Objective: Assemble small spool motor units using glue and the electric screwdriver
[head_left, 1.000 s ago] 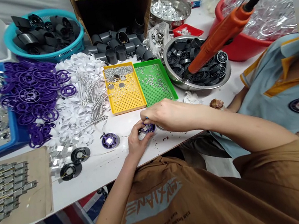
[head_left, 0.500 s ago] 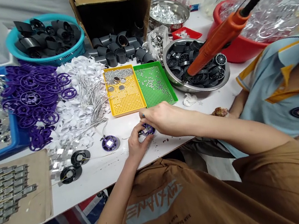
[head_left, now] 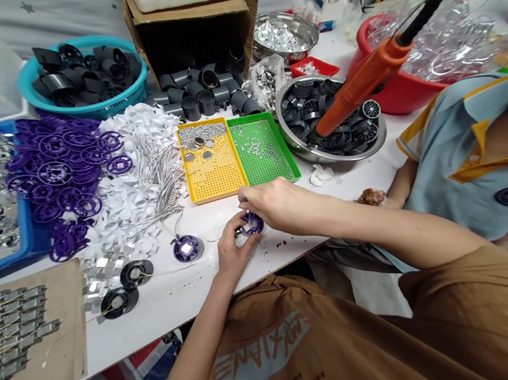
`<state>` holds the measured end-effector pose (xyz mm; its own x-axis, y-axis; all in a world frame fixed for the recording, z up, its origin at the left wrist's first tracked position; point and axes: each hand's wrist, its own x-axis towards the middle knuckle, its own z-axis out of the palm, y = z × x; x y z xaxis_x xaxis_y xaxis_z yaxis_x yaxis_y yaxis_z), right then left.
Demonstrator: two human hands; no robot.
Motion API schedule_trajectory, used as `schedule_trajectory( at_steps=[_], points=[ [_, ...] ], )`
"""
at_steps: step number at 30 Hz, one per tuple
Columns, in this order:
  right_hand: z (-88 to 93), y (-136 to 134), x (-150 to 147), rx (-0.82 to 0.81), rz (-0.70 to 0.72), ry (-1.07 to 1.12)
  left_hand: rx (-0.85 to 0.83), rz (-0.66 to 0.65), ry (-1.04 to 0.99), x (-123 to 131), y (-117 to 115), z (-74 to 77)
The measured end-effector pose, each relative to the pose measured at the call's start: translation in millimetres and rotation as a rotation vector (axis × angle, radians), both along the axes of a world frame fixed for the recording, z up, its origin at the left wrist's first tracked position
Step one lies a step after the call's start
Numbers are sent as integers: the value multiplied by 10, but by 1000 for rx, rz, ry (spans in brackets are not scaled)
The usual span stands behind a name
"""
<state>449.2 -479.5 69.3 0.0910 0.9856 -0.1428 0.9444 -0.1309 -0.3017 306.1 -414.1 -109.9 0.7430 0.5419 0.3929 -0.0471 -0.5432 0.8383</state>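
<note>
Purple round part [head_left: 254,223] is gripped by the left hand [head_left: 233,245], thumb and fingers set around its left side, near the front edge of the white table [head_left: 126,330]; whether table contact is made can't be told. Right hand [head_left: 281,205] is closed above the part, a slim item [head_left: 244,198] pinched in its fingers; only a blue bit is exposed, rest is hidden by the hand. Second purple round part [head_left: 186,249], white-centred, is laid left of the left hand, apart from it. Yellow tray [head_left: 203,182] and green tray [head_left: 251,171] are set side by side beyond the hands. Steel bowl [head_left: 298,144] is filled with black wheels [head_left: 370,109], partly covered by an orange tool [head_left: 359,89].
</note>
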Motion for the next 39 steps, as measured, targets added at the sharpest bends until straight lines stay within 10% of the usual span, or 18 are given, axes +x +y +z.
schedule_trajectory(
  at_steps=[9, 16, 24, 31, 39],
  points=[
    [-47, -727, 249, 499, -342, 406, -25, -7, -19, 8, -18, 2],
    [-954, -1379, 28, 975, -1021, 780, -53, -1, 29, -73, -6, 56],
    [-1740, -1496, -134, 1023, -1307, 1149, -91, -15, 162, -53, -26, 234],
    [-1553, -1589, -251, 463, -1174, 1424, -166, -3, 178, -50, -36, 273],
    [-1081, -542, -244, 435, -692, 834, -87, -44, 315, -78, -12, 329]
  ],
)
